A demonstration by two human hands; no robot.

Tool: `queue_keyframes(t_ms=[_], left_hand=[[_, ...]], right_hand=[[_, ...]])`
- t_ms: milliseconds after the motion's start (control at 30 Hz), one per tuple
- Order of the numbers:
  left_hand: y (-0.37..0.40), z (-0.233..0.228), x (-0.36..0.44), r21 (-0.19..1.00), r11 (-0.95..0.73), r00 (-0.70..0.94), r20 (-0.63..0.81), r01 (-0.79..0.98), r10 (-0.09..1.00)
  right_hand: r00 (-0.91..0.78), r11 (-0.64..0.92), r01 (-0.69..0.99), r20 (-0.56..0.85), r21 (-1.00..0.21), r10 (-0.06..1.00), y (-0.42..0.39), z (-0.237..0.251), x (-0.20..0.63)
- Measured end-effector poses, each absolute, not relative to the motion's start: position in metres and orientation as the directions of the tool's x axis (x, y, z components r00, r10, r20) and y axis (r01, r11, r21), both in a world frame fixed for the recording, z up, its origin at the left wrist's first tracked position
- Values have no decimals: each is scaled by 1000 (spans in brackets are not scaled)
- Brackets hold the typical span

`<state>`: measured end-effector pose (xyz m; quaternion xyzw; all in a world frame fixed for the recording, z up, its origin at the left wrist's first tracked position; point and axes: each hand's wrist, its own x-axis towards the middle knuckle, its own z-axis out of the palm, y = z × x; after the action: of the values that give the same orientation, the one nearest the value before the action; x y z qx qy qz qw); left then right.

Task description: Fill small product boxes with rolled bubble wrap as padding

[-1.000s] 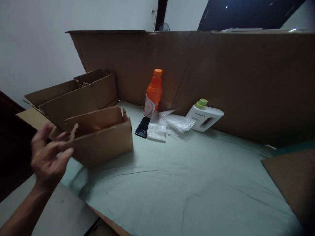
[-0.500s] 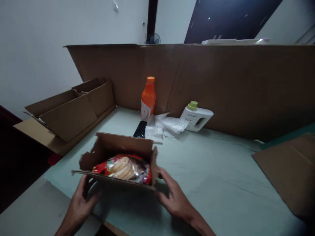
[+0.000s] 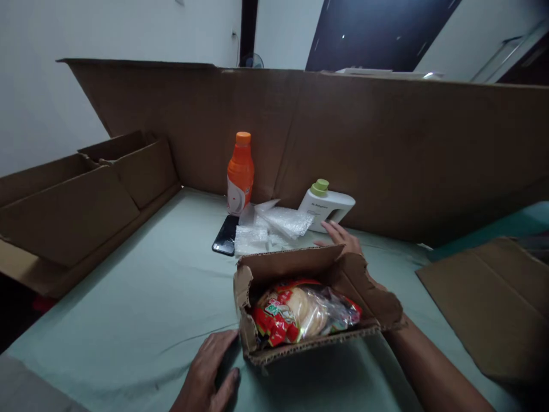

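Note:
A small open cardboard box (image 3: 309,343) stands in front of me with torn, ragged flaps. Inside lies a clear and red plastic packet (image 3: 306,309) of round, pale pieces. My left hand (image 3: 210,366) is beside the box's left side, thumb and fingers apart, fingertips at the cardboard. Beyond the box's back right side, my right hand (image 3: 347,240) reaches with fingers outstretched, partly hidden by a flap. Its fingertips are close to the white jug (image 3: 328,206) with a green cap and the bubble wrap (image 3: 278,223); whether they touch the jug I cannot tell.
An orange bottle (image 3: 241,174) stands near the tall cardboard wall (image 3: 364,143), with a black phone (image 3: 225,236) in front of it. Open cardboard compartments (image 3: 86,194) line the left. A flat cardboard piece (image 3: 493,303) is at right. Pale green cloth (image 3: 141,297) covers the table.
The box has shifted right and turned. My right hand has left its right side and stretched forward behind it. My left hand has moved right with the box. The view has shifted too.

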<state>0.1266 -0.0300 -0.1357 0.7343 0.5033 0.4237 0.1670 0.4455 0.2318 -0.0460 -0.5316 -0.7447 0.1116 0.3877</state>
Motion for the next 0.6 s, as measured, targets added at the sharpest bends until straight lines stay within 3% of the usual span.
queue_keyframes(t_ms=[133,267,367,433,533,600], left_hand=[[-25,-133,123,604,-534,160,562,592,812],[-20,-132,124,571,-572,159,612,589,774],[-22,-133,124,583,-559,152,600,590,786],[-24,-134,124,596,-540,142,583,594,800],[-29,-133,124,631,-484,127,524,606,842],[-33,-133,123,657,-435,132,458,616,879]], right_hand=[[-373,564,681,442,-467,816,284,-47,421],[-379,587,714,494,-382,783,266,-40,436],[-281,543,792,624,-277,729,209,-31,480],[-280,498,861,722,-101,633,157,-30,515],[-411,456,882,669,120,619,74,-44,549],[-457,485,866,586,122,669,23,-58,553]])
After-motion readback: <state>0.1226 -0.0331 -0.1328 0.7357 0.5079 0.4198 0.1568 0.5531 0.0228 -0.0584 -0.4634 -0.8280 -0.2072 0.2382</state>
